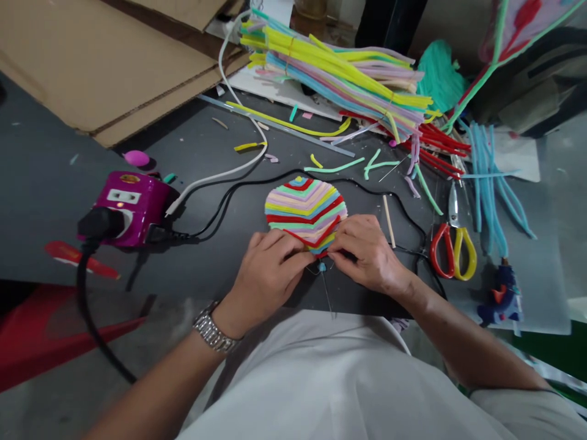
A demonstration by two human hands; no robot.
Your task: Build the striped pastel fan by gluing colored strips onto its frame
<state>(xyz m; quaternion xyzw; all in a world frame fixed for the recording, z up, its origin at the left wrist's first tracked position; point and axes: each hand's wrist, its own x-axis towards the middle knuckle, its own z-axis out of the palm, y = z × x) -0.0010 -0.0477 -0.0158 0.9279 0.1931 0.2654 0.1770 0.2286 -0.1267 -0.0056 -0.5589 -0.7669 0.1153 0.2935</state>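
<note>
A rounded disc [305, 205] of pipe cleaners in chevron stripes of several colours lies on the dark table, near its front edge. Across its lower part runs a red pipe cleaner [316, 241] bent into a V. My left hand [268, 266] has its fingers closed at the disc's lower left edge, thumb pointing inward. At the lower right edge, my right hand [367, 253] pinches with thumb and forefinger. Both sets of fingertips partly hide the disc's bottom. Just below it sits a small blue piece [322, 267] with thin wire beside it.
Bundled pipe cleaners [339, 67] lie at the back. Scissors [453, 244] and a blue glue gun [504, 296] are on the right. A purple power socket block [131, 208] stands left, its black cable [293, 172] curving behind the disc. Cardboard [105, 61] covers the back left.
</note>
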